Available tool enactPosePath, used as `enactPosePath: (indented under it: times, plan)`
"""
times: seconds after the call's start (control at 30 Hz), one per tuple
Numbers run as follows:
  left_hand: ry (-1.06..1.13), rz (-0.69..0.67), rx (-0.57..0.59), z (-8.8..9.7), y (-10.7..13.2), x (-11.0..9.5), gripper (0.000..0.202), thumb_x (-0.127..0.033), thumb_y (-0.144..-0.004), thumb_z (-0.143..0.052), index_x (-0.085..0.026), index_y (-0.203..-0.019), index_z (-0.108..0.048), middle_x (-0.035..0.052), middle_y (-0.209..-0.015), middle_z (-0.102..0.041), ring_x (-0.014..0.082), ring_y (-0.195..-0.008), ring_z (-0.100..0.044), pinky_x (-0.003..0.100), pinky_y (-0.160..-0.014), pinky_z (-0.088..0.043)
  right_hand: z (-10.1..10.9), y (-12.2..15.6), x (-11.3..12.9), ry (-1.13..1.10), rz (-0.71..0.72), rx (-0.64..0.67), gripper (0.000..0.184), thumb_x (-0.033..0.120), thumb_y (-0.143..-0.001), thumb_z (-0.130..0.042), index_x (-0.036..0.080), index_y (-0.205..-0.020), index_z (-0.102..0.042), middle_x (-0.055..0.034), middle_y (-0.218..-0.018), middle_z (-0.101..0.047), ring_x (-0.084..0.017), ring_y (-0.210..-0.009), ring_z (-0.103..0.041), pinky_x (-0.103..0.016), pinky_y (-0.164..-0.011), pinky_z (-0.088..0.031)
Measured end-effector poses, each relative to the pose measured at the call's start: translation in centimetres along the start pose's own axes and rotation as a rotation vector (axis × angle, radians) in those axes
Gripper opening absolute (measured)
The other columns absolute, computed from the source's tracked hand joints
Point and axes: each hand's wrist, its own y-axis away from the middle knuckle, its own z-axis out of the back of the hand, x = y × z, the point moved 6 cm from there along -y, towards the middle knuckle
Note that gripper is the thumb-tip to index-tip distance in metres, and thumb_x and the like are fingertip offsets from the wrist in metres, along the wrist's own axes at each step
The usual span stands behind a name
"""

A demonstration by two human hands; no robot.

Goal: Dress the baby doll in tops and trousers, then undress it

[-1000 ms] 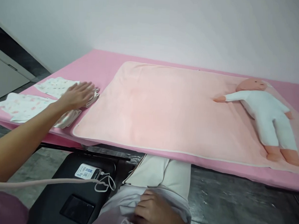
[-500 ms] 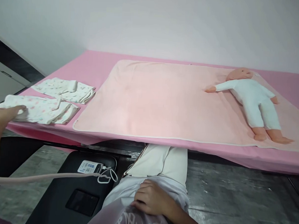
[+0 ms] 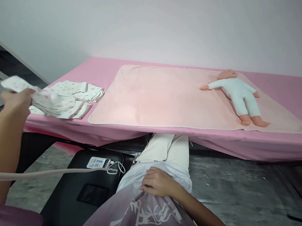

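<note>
My left hand (image 3: 16, 100) is closed on a folded white baby garment (image 3: 45, 98) with a small pink print. Its near end is raised above the table, while the rest still slopes down to the folded clothes below. Just behind lies another folded printed baby garment (image 3: 74, 89). My right hand (image 3: 158, 181) rests on my lap against my shirt, its fingers curled in; no object shows in it. Far from both hands, a baby doll (image 3: 238, 90) in a white suit lies on its back with arms spread, on the right of the pale pink blanket (image 3: 151, 96).
The table has a pink cover (image 3: 102, 132) that hangs over its front edge. A black chair seat (image 3: 67, 189) at my left bears a white power bank (image 3: 98, 162) with a cable and a dark phone (image 3: 92, 194). A pale cord (image 3: 50, 172) crosses in front of my left arm.
My left hand has taken hold of the front garment and raised its left end off the table. The right hand stays on my lap. The view has shifted slightly.
</note>
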Motion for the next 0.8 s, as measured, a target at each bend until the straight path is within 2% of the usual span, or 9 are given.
enactPosePath:
  times: [0.07,0.13,0.23,0.3,0.4,0.5,0.6,0.7,0.8]
  plan:
    - [0.224,0.033,-0.055,-0.5,2.7,-2.8,0.044,0.003,-0.064,-0.067,-0.022,-0.086,-0.039,-0.0131,-0.076,-0.053,0.0055,-0.067,-0.051,0.02,-0.075,-0.059,3.1,-0.5,0.2,-0.049,0.006,-0.106,0.037,0.038,-0.117,-0.06,0.021,-0.085,-0.068,0.0007,-0.074,-0.072,-0.016,-0.072,-0.064,-0.034,-0.076,-0.049]
    - [0.499,-0.204,0.019,-1.0,7.5,-7.7,0.051,0.009,-0.06,-0.06,-0.018,-0.103,-0.052,-0.0087,-0.094,-0.065,0.0042,-0.076,-0.057,0.021,-0.089,-0.059,7.7,-1.7,0.3,-0.1,0.001,-0.247,0.028,0.034,-0.116,-0.062,0.022,-0.093,-0.069,-0.0001,-0.082,-0.075,-0.016,-0.078,-0.067,-0.034,-0.079,-0.052]
    - [0.708,-0.474,0.402,-1.9,18.6,-14.7,0.055,-0.005,-0.069,-0.075,-0.02,-0.12,-0.061,-0.0025,-0.105,-0.073,0.0087,-0.074,-0.058,0.021,-0.075,-0.058,16.1,-4.7,0.8,-0.133,-0.028,-0.502,0.012,0.029,-0.114,-0.066,0.026,-0.125,-0.071,-0.0058,-0.118,-0.081,-0.021,-0.113,-0.075,-0.039,-0.102,-0.059]
    - [0.799,-0.576,0.63,-2.0,26.7,-18.0,0.053,-0.021,-0.078,-0.088,-0.023,-0.125,-0.064,-0.0009,-0.104,-0.072,0.0119,-0.074,-0.06,0.024,-0.071,-0.06,21.3,-6.8,1.6,-0.062,-0.064,-0.657,0.039,0.033,-0.111,-0.072,0.031,-0.149,-0.062,-0.0094,-0.143,-0.074,-0.026,-0.139,-0.067,-0.048,-0.119,-0.056]
    - [0.936,-0.622,0.936,-2.2,36.8,-20.8,0.045,-0.034,-0.093,-0.087,-0.024,-0.131,-0.065,0.0031,-0.112,-0.074,0.0174,-0.092,-0.07,0.027,-0.08,-0.062,26.3,-8.9,3.0,0.06,-0.086,-0.76,0.062,0.038,-0.105,-0.081,0.035,-0.159,-0.052,-0.0103,-0.159,-0.062,-0.032,-0.153,-0.058,-0.059,-0.129,-0.051]
    - [0.999,-0.466,1.265,-3.5,42.9,-21.0,0.05,-0.042,-0.098,-0.083,-0.027,-0.142,-0.065,0.0065,-0.127,-0.074,0.0246,-0.109,-0.074,0.034,-0.089,-0.065,28.2,-8.2,3.1,0.03,-0.191,-0.828,0.057,0.037,-0.1,-0.087,0.037,-0.149,-0.058,-0.0073,-0.148,-0.066,-0.029,-0.14,-0.066,-0.053,-0.117,-0.061]
    - [1.056,-0.281,1.531,-4.7,46.1,-20.2,0.054,-0.057,-0.103,-0.074,-0.03,-0.15,-0.065,0.0091,-0.143,-0.072,0.0323,-0.129,-0.073,0.041,-0.1,-0.066,28.1,-5.4,2.7,-0.107,-0.33,-0.83,0.052,0.041,-0.095,-0.093,0.036,-0.138,-0.064,-0.0047,-0.14,-0.071,-0.026,-0.126,-0.073,-0.045,-0.105,-0.065]
    - [1.063,-0.217,1.636,-5.2,47.9,-19.5,0.054,-0.068,-0.107,-0.064,-0.029,-0.145,-0.069,0.0094,-0.148,-0.073,0.0337,-0.137,-0.07,0.045,-0.109,-0.064,27.5,-3.0,3.0,-0.222,-0.361,-0.754,0.045,0.042,-0.095,-0.093,0.035,-0.132,-0.068,-0.0029,-0.132,-0.077,-0.025,-0.12,-0.077,-0.04,-0.099,-0.065]
    - [1.014,-0.314,1.639,-5.1,49.3,-19.2,0.05,-0.064,-0.107,-0.069,-0.028,-0.142,-0.071,0.0092,-0.14,-0.077,0.0295,-0.129,-0.074,0.042,-0.107,-0.064,27.2,-2.0,4.1,-0.318,-0.299,-0.725,0.025,0.036,-0.101,-0.087,0.033,-0.122,-0.072,-0.0006,-0.117,-0.081,-0.021,-0.107,-0.08,-0.033,-0.09,-0.066]
